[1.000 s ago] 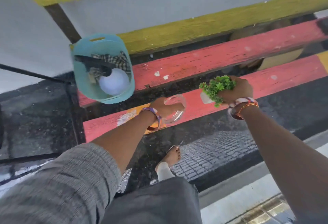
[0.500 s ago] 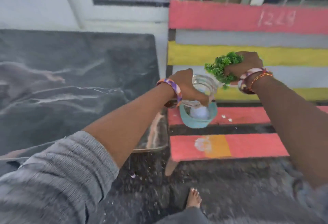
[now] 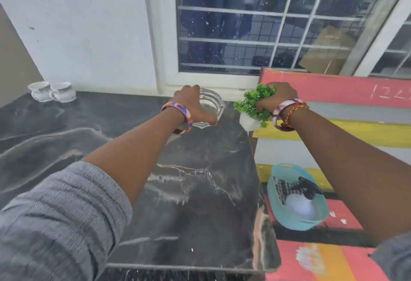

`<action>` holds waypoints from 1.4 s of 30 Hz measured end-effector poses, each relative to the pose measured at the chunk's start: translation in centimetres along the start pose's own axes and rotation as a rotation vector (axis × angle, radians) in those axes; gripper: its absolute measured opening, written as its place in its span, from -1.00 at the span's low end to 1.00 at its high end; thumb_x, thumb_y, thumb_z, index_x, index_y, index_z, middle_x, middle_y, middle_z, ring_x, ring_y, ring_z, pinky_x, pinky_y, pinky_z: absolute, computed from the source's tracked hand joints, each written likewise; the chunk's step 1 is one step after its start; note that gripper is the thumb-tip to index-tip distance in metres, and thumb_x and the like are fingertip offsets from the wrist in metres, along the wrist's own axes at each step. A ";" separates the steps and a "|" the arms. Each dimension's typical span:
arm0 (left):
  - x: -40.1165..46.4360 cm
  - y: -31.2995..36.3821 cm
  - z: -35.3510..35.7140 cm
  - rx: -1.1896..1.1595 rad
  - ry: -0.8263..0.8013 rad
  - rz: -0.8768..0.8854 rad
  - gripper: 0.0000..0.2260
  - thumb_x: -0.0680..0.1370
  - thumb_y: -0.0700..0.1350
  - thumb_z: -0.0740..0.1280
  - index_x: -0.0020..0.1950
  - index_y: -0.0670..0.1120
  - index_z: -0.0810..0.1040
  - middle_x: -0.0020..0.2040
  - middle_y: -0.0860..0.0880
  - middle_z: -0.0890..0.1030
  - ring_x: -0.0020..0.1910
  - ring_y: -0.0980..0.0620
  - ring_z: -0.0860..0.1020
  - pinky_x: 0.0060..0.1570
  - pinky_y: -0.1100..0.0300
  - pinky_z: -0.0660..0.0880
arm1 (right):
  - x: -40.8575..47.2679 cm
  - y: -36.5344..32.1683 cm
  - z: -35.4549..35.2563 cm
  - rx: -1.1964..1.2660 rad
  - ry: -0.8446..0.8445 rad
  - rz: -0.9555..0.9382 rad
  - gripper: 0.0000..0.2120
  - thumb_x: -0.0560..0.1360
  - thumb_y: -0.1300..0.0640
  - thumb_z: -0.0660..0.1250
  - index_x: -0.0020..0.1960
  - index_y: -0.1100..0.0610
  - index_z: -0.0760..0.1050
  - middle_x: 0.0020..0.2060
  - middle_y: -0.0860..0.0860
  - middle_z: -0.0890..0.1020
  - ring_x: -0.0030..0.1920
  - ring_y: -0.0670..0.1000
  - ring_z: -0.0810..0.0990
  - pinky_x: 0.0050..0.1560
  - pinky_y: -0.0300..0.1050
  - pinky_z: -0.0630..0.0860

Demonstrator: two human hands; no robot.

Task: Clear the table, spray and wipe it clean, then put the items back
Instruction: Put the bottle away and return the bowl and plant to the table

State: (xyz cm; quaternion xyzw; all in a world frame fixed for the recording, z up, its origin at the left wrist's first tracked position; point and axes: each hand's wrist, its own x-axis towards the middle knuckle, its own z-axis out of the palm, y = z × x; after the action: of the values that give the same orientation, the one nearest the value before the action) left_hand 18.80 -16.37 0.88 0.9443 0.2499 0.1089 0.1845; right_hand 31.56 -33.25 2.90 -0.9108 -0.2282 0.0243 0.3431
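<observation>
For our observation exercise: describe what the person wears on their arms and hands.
Both forearms are bare, with grey knit sleeves pushed up. The left hand has a bangle patterned in orange, purple and white at the wrist. The right hand has a similar bangle plus a red and yellow thread.

We see a dark marbled worktop (image 3: pixel 182 191) with two white cups (image 3: pixel 52 91) standing side by side at its far left corner. Just right of it, a striped painted bench (image 3: pixel 333 260) carries a teal basket (image 3: pixel 297 220).
</observation>
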 end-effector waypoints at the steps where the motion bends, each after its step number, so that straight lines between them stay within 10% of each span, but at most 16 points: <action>1: 1.3 -1.0 -0.1 0.018 0.011 -0.011 -0.22 0.12 0.20 0.49 0.22 -0.15 0.40 0.17 -0.15 0.49 0.15 -0.16 0.48 0.09 0.05 0.50 | 1.1 -0.5 0.9 -0.002 -0.003 -0.002 -0.66 0.29 0.26 0.43 0.06 0.13 0.60 -0.09 0.11 0.61 -0.09 0.09 0.56 -0.12 -0.19 0.45; 18: 18.6 -13.3 6.5 0.109 -0.157 -0.197 -0.17 0.23 0.10 0.49 0.37 -0.14 0.21 0.23 -0.14 0.48 0.20 -0.20 0.47 0.12 -0.01 0.51 | 18.7 -2.0 14.7 0.067 -0.002 0.100 -0.49 0.22 0.13 0.57 0.10 0.12 0.46 0.09 0.12 0.55 0.10 0.14 0.52 -0.06 -0.17 0.38; 27: 23.1 -16.4 8.9 0.072 -0.196 -0.185 -0.15 0.23 0.06 0.50 0.38 -0.16 0.16 0.20 -0.16 0.49 0.19 -0.21 0.48 0.10 -0.02 0.52 | 21.3 -3.0 18.6 0.146 0.038 0.183 -0.54 0.17 0.16 0.60 -0.05 0.04 0.43 0.11 0.12 0.56 -0.06 0.24 0.63 -0.02 0.18 0.60; 42: 20.7 -19.2 3.7 0.198 -0.078 -0.027 -0.39 0.43 0.05 0.37 0.36 -0.19 0.26 0.34 -0.19 0.38 0.31 -0.20 0.37 0.22 -0.01 0.40 | 17.0 -5.4 19.4 -0.215 0.062 0.196 -0.22 0.43 0.12 0.40 0.50 0.03 0.02 0.40 0.21 0.26 0.40 0.26 0.24 0.23 0.14 0.40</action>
State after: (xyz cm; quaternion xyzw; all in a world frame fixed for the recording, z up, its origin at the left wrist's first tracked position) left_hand 29.26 8.58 -7.89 0.9579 0.2649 0.0445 0.1011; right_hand 40.74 -10.43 -6.51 -0.9606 -0.1286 0.0049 0.2463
